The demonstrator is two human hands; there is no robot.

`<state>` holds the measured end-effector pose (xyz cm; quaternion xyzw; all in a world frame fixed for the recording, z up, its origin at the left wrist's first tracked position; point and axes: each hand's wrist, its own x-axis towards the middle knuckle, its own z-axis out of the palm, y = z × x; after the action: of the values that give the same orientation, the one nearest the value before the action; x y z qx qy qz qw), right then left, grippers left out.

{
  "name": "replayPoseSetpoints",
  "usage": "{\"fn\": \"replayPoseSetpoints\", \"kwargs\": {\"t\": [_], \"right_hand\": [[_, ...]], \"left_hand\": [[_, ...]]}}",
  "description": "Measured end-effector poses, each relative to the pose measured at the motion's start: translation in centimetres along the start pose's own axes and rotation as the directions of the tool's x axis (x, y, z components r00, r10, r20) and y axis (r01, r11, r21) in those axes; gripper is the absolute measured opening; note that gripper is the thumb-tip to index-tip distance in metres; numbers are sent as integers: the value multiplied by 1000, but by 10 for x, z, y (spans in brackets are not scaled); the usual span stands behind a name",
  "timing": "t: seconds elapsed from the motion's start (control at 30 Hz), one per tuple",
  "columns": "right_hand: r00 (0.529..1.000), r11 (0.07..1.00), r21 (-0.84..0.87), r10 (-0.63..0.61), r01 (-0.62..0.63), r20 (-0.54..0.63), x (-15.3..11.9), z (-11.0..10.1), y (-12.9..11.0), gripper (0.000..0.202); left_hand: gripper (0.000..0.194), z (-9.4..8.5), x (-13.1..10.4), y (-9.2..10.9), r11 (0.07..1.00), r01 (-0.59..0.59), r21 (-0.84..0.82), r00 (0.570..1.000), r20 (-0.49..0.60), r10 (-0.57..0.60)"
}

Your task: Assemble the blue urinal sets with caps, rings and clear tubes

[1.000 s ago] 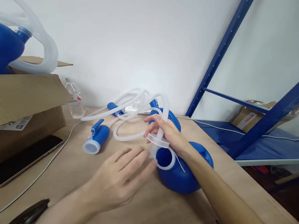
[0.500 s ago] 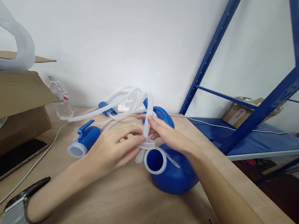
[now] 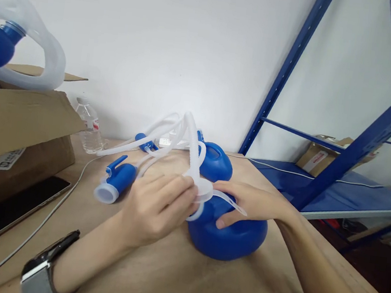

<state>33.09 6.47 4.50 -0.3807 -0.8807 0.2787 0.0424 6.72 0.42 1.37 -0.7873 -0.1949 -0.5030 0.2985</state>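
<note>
A white ribbed tube runs down into a translucent white cap with a looped strap. My left hand has its fingers closed round the cap's left side and the tube's lower end. The cap is in front of the mouth of a blue bottle, whose white rim shows only in part below it. My right hand rests on the bottle's neck, thumb on the near side and fingers on the far side, beside the strap. The cap hides where it meets the bottle mouth.
A blue container with a white rim lies left of my left hand. Another blue bottle is behind. Cardboard box, phone and water bottle are at left. A blue shelf stands at right.
My right hand has left the tube and come down onto the blue bottle. My left hand has brought the cap and tube to the right, over the bottle's mouth. The view has shifted slightly.
</note>
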Motion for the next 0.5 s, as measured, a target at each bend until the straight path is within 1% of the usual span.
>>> {"fn": "replayPoseSetpoints", "kwargs": {"t": [0.07, 0.13, 0.2, 0.27, 0.33, 0.4, 0.5], "right_hand": [[1000, 1000, -2, -23, 23, -16, 2, 5, -7, 75], [999, 1000, 3, -31, 31, -32, 2, 8, -10, 72], [999, 1000, 9, -20, 21, -48, 2, 10, -8, 73], [998, 1000, 11, -15, 15, -57, 1, 10, -6, 76], [998, 1000, 10, -9, 9, -57, 1, 10, -5, 78], [998, 1000, 12, 1, -1, -60, 1, 10, -5, 79], [998, 1000, 22, 9, -8, -54, 1, 10, -8, 78]], "left_hand": [[4, 3, -5, 1, 996, -77, 33, 997, 30, 76], [7, 6, -10, -1, 988, -143, 58, 989, 50, 140], [7, 8, -15, -2, 985, -158, 65, 987, 48, 155], [8, 10, -21, 0, 994, -96, 56, 995, 28, 95], [12, 10, -28, 4, 999, 36, 31, 999, 22, -36], [17, 9, -34, 9, 985, 171, -15, 985, 35, -171], [29, 5, -46, 20, 956, 275, -104, 960, 89, -267]]}}
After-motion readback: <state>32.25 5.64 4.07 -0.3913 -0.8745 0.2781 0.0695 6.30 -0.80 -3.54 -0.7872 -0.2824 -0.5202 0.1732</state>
